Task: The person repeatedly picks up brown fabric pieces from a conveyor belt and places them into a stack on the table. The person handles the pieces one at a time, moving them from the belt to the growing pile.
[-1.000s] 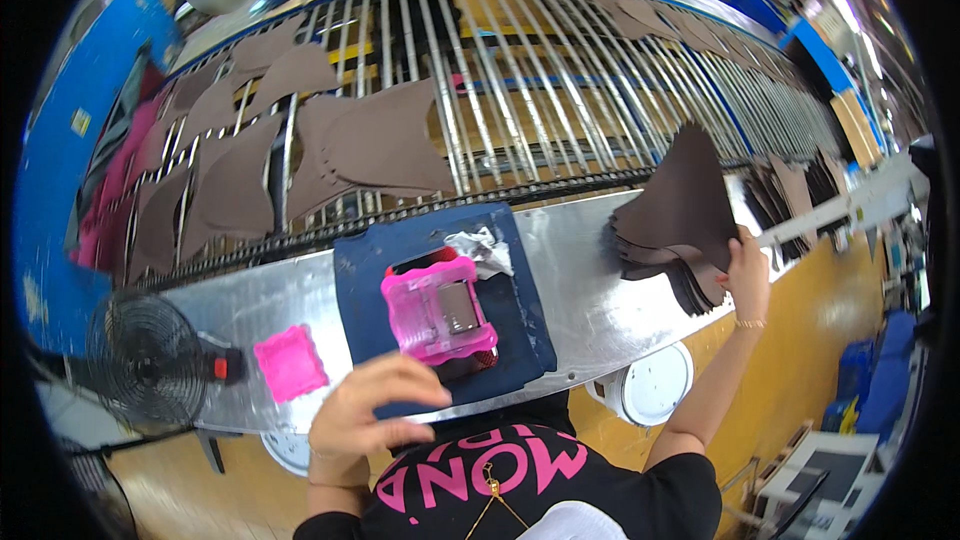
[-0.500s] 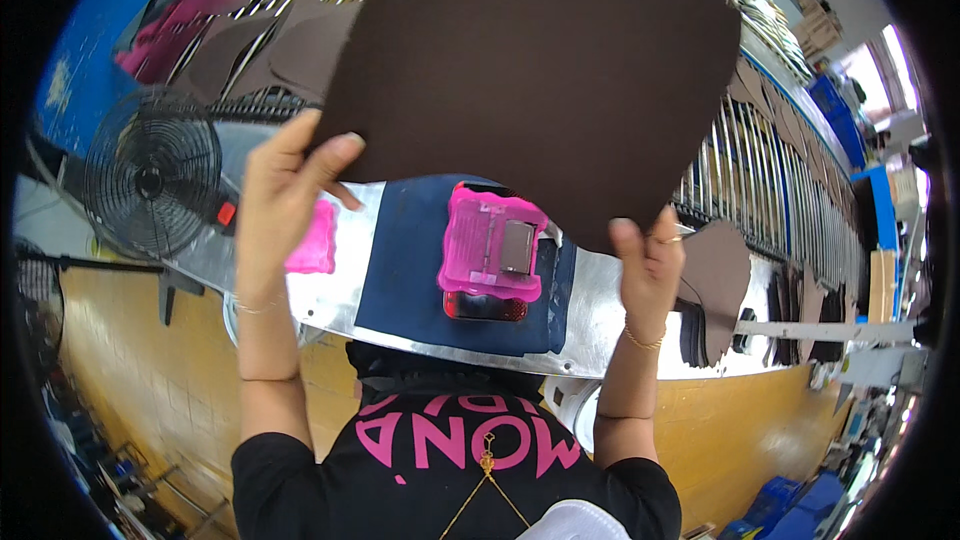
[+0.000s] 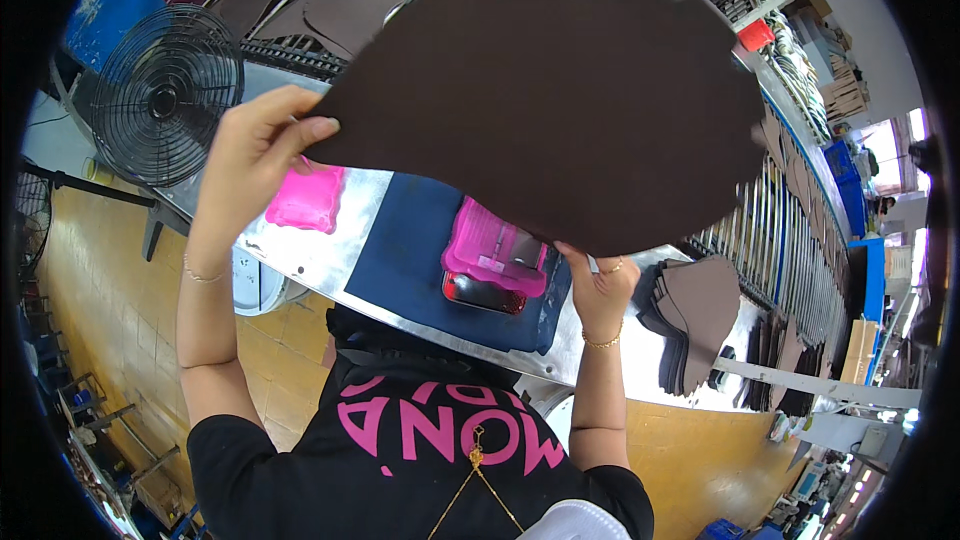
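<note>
Brown sheet (image 3: pixel 560 90) (held up) hides most of conveyor (image 3: pixel 790 230).

The raised dark brown sheet (image 3: pixel 560 90) hides most of the conveyor rack (image 3: pixel 790 230) behind it.
</note>
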Action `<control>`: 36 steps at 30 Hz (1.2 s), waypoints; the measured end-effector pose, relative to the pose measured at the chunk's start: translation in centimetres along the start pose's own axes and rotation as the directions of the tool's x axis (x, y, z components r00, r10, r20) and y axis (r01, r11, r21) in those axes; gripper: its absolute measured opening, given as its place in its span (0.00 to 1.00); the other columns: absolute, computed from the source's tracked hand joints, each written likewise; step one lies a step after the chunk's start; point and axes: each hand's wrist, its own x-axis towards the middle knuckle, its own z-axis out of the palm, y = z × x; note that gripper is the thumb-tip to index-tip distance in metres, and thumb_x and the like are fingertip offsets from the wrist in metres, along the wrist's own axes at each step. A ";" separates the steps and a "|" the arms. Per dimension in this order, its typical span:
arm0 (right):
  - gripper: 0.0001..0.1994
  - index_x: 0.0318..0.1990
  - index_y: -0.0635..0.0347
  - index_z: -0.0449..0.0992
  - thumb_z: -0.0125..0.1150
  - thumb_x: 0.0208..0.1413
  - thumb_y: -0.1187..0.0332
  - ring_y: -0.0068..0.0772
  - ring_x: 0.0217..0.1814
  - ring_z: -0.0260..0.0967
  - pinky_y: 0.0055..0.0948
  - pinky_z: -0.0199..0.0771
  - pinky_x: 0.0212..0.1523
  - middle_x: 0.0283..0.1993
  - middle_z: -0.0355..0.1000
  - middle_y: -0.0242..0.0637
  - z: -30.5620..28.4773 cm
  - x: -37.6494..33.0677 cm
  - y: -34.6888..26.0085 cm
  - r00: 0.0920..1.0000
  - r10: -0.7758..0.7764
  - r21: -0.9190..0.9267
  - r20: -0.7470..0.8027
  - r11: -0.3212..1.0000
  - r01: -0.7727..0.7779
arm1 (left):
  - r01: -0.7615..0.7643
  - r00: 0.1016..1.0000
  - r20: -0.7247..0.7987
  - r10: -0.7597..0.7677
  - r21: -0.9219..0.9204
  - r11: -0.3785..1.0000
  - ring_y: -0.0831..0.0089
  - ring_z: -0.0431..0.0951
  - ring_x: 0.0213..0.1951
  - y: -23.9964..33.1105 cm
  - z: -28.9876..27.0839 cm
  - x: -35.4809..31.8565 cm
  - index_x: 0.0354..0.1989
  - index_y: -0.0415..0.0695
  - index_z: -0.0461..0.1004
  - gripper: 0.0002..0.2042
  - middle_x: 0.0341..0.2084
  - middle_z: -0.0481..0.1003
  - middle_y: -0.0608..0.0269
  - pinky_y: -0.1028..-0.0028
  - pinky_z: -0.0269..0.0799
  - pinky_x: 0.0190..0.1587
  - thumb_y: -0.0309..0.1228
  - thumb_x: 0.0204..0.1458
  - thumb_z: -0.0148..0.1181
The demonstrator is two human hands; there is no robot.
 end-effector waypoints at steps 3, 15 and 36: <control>0.06 0.29 0.62 0.79 0.68 0.40 0.78 0.36 0.33 0.72 0.27 0.67 0.43 0.29 0.76 0.37 -2.3 -2.2 1.9 0.997 0.072 -0.091 0.021 0.993 -0.070 | 0.086 0.985 0.151 -0.085 0.006 0.996 0.78 0.76 0.24 -0.1 2.5 0.4 0.38 0.31 0.72 0.06 0.26 0.74 0.60 0.79 0.72 0.24 0.19 0.52 0.54; 0.05 0.35 0.67 0.77 0.64 0.52 0.75 0.16 0.37 0.65 0.18 0.64 0.40 0.33 0.74 0.29 -13.4 -11.2 6.0 0.802 0.525 0.248 -0.284 0.849 -0.467 | -0.531 0.751 0.504 0.427 0.077 0.844 0.61 0.75 0.24 2.3 14.6 2.6 0.31 0.47 0.76 0.05 0.27 0.72 0.64 0.67 0.71 0.24 0.29 0.45 0.60; 0.20 0.56 0.72 0.66 0.55 0.57 0.75 0.22 0.39 0.72 0.21 0.72 0.35 0.44 0.74 0.37 -11.1 7.5 32.4 0.682 0.727 0.306 0.082 0.633 -0.711 | -0.018 0.993 0.119 0.004 0.114 0.993 0.81 0.60 0.17 0.4 8.3 3.5 0.45 0.42 0.74 0.13 0.24 0.67 0.67 0.79 0.55 0.20 0.24 0.49 0.61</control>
